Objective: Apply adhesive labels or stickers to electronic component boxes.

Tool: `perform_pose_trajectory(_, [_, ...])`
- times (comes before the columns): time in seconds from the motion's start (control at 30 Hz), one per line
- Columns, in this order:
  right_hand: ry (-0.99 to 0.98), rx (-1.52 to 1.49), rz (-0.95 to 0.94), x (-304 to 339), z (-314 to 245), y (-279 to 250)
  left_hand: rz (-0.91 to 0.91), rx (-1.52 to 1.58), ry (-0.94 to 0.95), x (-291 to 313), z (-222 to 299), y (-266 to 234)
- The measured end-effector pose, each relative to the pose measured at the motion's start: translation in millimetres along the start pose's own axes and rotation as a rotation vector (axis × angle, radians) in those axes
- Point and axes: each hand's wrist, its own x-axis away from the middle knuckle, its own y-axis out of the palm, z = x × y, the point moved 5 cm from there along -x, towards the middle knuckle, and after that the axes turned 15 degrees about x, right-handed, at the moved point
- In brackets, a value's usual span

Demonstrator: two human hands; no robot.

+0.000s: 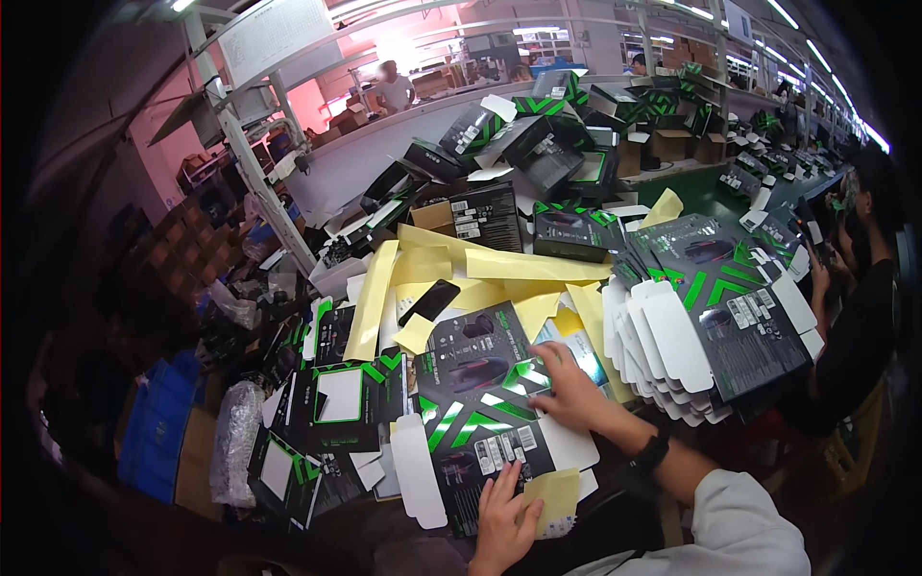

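A flattened black carton (pixel 485 326) with green stripes and a printed computer mouse lies in front of me, its white flaps spread out at the sides. My left hand (pixel 506 518) rests on its lower panel, fingers laid out next to white barcode labels (pixel 506 448). Beside that thumb is a piece of yellow backing paper (pixel 554 499); whether the hand pins it I cannot tell. My right hand (pixel 573 392), with a dark band on the wrist, touches the carton's right side, thumb and forefinger apart.
Stacked flat cartons (pixel 701 317) stand at right. Yellow paper strips (pixel 519 264) and a black phone-like slab (pixel 429 301) lie beyond the carton. Assembled boxes (pixel 547 154) heap up behind. More cartons (pixel 351 403), bubble wrap (pixel 237 442) and a blue crate (pixel 158 422) are left. A co-worker (pixel 850 278) is at right.
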Motion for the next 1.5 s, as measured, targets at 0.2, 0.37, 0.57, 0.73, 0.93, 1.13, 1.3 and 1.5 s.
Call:
perform_pose_trajectory(0.2, [-0.088, 0.172, 0.102, 24, -13, -13, 0.084, 0.048, 0.063, 7, -2, 0])
perform_pose_trajectory(0.37, [-0.111, -0.060, -0.325, 87, -45, -5, 0.046, 0.105, 0.055, 8, -3, -1])
perform_pose_trajectory(0.57, [-0.037, -0.021, -0.008, 84, -59, -9, -0.048, 0.074, 0.102, 11, -1, 4])
perform_pose_trajectory(0.73, [0.518, -1.190, -0.056, 89, -49, 16, -0.027, 0.041, 0.154, 11, -2, 10])
perform_pose_trajectory(0.93, [0.368, -0.405, 0.182, 120, -39, -6, 0.007, 0.022, 0.162, 13, -4, 13])
perform_pose_trajectory(1.13, [0.568, -1.086, -0.075, 120, -33, 14, 0.123, -0.348, 0.393, 7, 31, 0])
perform_pose_trajectory(1.3, [0.610, -1.098, -0.097, 114, -14, 26, 0.066, 0.034, 0.188, 12, 5, 12])
perform_pose_trajectory(1.5, [0.310, -0.843, -0.276, 104, -26, 10, 0.104, 0.171, 0.284, 14, 33, 1])
